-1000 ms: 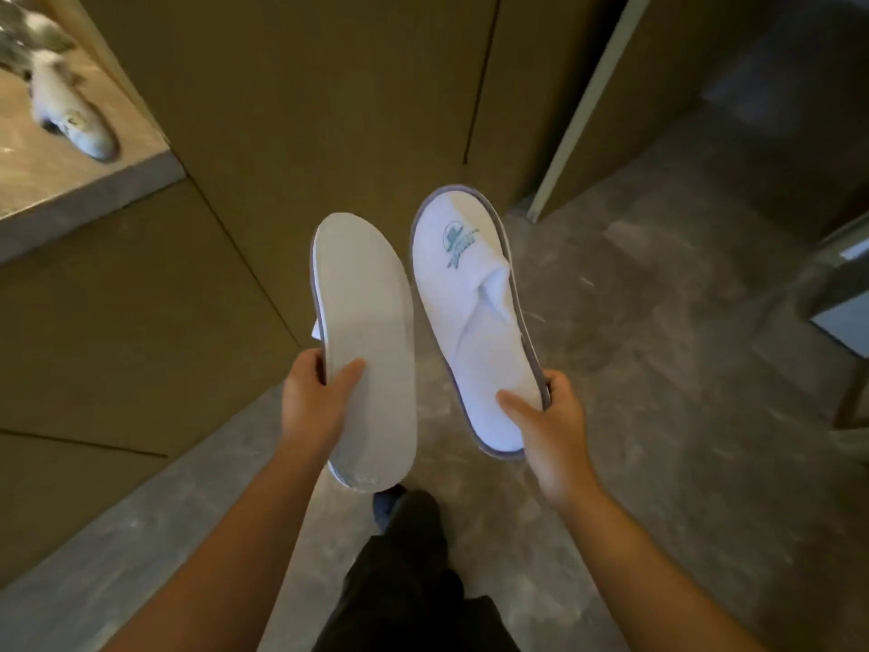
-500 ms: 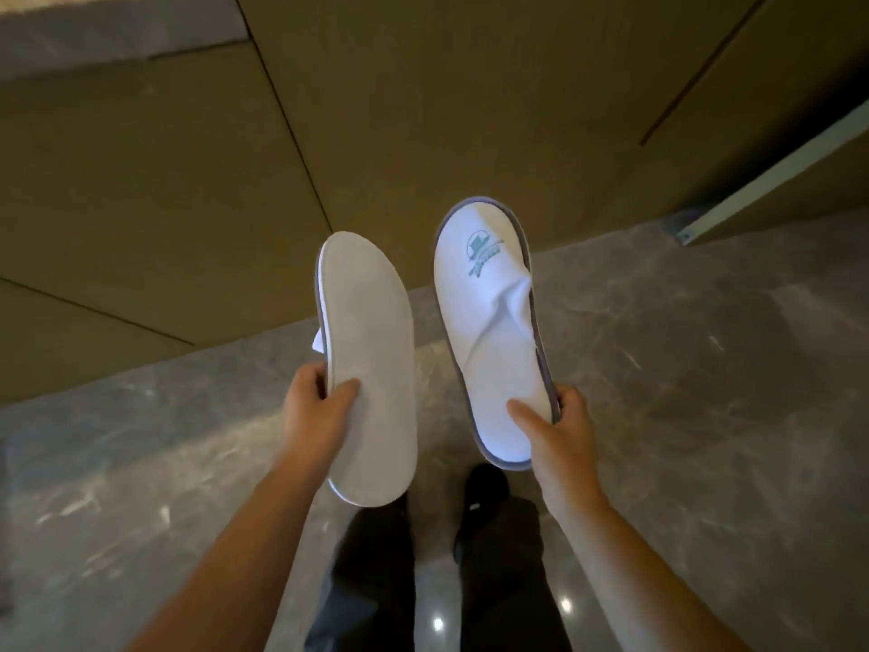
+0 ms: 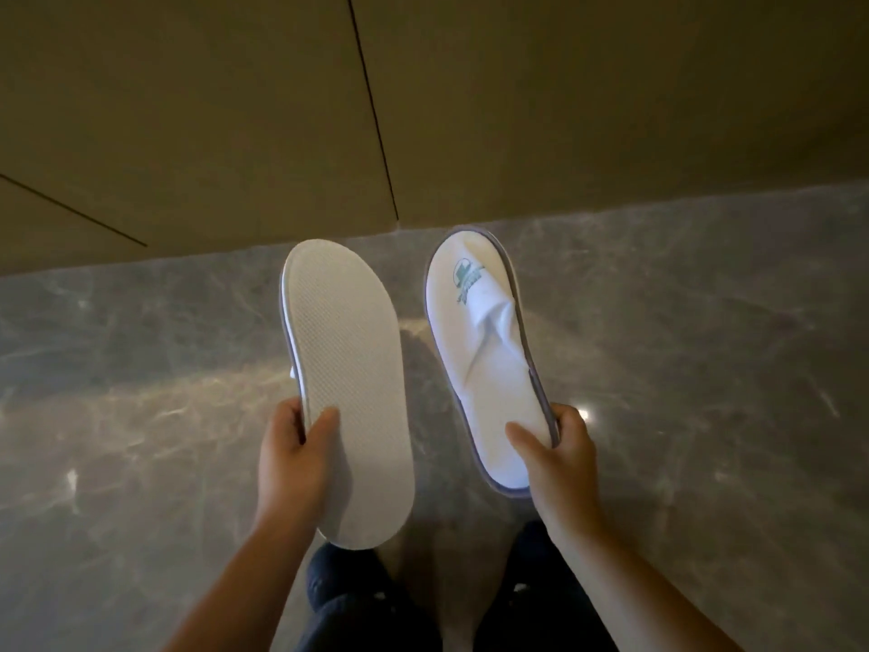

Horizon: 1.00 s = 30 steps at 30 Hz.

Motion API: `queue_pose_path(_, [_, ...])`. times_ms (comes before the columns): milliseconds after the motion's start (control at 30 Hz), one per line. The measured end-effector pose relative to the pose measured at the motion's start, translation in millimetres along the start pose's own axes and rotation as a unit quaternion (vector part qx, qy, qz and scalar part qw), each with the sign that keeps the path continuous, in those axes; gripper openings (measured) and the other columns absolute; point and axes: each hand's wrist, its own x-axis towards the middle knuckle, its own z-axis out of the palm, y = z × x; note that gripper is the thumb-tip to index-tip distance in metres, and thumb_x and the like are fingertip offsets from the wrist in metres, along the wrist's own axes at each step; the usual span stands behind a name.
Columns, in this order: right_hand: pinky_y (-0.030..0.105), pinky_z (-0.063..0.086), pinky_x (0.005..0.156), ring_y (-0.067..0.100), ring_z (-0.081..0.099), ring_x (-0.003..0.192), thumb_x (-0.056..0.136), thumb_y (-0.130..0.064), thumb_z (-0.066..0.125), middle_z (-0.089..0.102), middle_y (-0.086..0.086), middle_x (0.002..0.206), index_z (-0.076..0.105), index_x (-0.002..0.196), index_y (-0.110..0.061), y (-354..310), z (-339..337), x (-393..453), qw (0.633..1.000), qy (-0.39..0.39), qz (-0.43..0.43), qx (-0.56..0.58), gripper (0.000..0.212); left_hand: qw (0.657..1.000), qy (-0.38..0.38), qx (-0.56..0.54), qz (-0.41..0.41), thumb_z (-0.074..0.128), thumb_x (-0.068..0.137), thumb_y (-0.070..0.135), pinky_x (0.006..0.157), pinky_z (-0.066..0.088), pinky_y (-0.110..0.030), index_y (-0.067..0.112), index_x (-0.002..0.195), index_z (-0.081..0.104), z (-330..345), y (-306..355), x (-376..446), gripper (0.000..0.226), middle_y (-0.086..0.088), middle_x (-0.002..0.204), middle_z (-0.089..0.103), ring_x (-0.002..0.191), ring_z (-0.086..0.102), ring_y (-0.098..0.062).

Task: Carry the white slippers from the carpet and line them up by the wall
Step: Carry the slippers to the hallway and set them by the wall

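I hold two white slippers in the air, side by side, above a grey marble floor [image 3: 682, 369]. My left hand [image 3: 294, 456] grips the left slipper [image 3: 348, 383] at its side edge; this one is turned sole up, its dotted underside facing me. My right hand [image 3: 559, 456] pinches the heel end of the right slipper [image 3: 484, 350], which faces top up with a green logo on its toe and a grey rim. Both toes point toward the brown panelled wall [image 3: 470, 110] just ahead.
The wall meets the floor in a line right beyond the slipper toes. A dark vertical seam [image 3: 371, 110] runs down the wall panels. My dark trouser legs and shoes [image 3: 338, 585] show below the slippers.
The view has tilted down and closer to the wall base; the pale door frame at right has left view. The slippers now hang lower over the floor, still held the same way.
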Motion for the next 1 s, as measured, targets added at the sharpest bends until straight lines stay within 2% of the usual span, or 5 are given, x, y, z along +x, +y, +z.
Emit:
queue_pose_path(267, [0.031, 0.041, 0.072, 0.018, 0.051, 0.077, 0.076, -0.002, 0.063, 0.051, -0.004, 0.077, 0.044, 0.088, -0.010, 94, 127, 150, 0.997, -0.038, -0.034, 0.055, 0.024, 0.996, 0.031, 0.020, 0.078, 0.053, 0.085, 0.015, 0.067, 0.039, -0.032, 0.014, 0.091, 0.051, 71, -96, 139, 0.007, 0.001, 0.081, 0.056, 0.076, 0.052, -0.017])
queue_pose_path(433, [0.037, 0.048, 0.085, 0.023, 0.052, 0.097, 0.078, -0.015, 0.065, 0.051, 0.006, 0.104, 0.044, 0.100, -0.013, 144, 180, 205, 0.996, -0.084, -0.033, 0.011, 0.031, 0.994, 0.049, 0.004, 0.094, 0.051, 0.086, 0.016, 0.072, 0.038, -0.032, 0.016, 0.095, 0.049, 98, -125, 193, 0.009, 0.002, 0.086, 0.056, 0.078, 0.053, -0.015])
queue_pose_path(633, [0.035, 0.050, 0.087, 0.025, 0.055, 0.106, 0.077, -0.028, 0.066, 0.055, 0.011, 0.122, 0.045, 0.116, -0.009, 155, 176, 199, 0.987, -0.133, -0.028, -0.086, 0.049, 0.997, 0.035, 0.009, 0.074, 0.051, 0.086, 0.016, 0.061, 0.039, -0.026, 0.021, 0.094, 0.048, 79, -135, 183, 0.009, 0.013, 0.081, 0.054, 0.076, 0.052, -0.006])
queue_pose_path(800, [0.037, 0.051, 0.091, 0.027, 0.056, 0.107, 0.079, -0.038, 0.062, 0.055, 0.012, 0.123, 0.044, 0.117, -0.008, 137, 183, 208, 0.968, -0.127, -0.076, -0.205, 0.050, 0.997, 0.046, -0.004, 0.061, 0.051, 0.087, 0.014, 0.068, 0.039, -0.033, 0.019, 0.094, 0.049, 83, -137, 185, 0.009, 0.009, 0.080, 0.053, 0.075, 0.051, -0.011])
queue_pose_path(1000, [0.034, 0.040, 0.091, 0.024, 0.044, 0.110, 0.077, -0.032, 0.065, 0.050, 0.010, 0.116, 0.047, 0.117, -0.008, 122, 165, 198, 0.940, -0.099, -0.187, -0.267, 0.049, 0.997, 0.004, -0.038, 0.072, 0.050, 0.086, 0.016, 0.060, 0.040, -0.022, 0.019, 0.090, 0.050, 108, -125, 175, 0.005, 0.006, 0.082, 0.057, 0.076, 0.055, -0.009])
